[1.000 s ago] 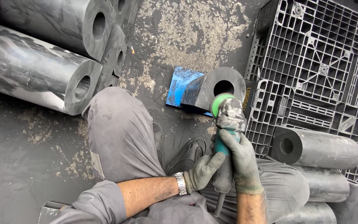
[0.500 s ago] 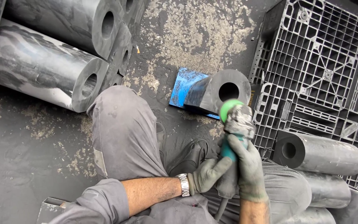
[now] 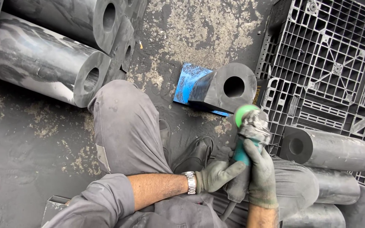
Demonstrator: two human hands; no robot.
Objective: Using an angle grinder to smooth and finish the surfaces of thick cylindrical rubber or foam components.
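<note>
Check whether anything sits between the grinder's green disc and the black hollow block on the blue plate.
Nothing visible does. Both gloved hands, left hand and right hand, grip the grinder. Its green disc sits just below the black hollow block on the blue plate, with only dusty floor around.

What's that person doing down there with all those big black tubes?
A person is crouching on a dirty dark floor and holding a power grinder with both gloved hands. The left hand grips its body from the side, and the right hand wraps around it from above. The grinder's green disc sits close to a short black tube, which rests on a blue block. More black tubes lie at the left and on a grey plastic pallet at the right.
</note>
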